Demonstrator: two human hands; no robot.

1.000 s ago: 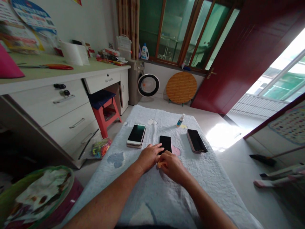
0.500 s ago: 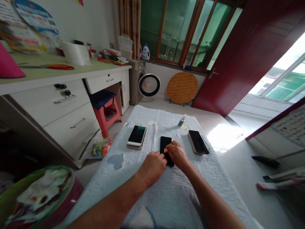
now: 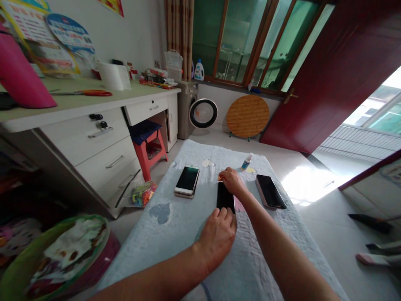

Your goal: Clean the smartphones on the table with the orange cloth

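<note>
A black phone (image 3: 226, 197) lies flat on the cloth-covered table, its screen dark. My left hand (image 3: 219, 232) is curled over its near end, fingers bent and holding it down. At the far end of the phone is my right hand (image 3: 232, 182), closed in a pinch on a small orange piece (image 3: 220, 178) that looks like cloth. Most of that piece is hidden by the fingers. To the left, a white phone (image 3: 187, 180) rests on top of another phone. On the right lies another dark phone (image 3: 270, 191).
A small spray bottle (image 3: 247, 162) stands at the far right of the light blue tablecloth (image 3: 184, 234). On the floor at left are a waste bin (image 3: 108, 246), a plastic bag (image 3: 142, 194) and a red stool (image 3: 152, 152). A white desk (image 3: 102, 146) runs along the left wall.
My right hand has slid from the phone's middle to its far end with the orange piece. My left hand has shifted to the near end. The whole view has turned slightly left.
</note>
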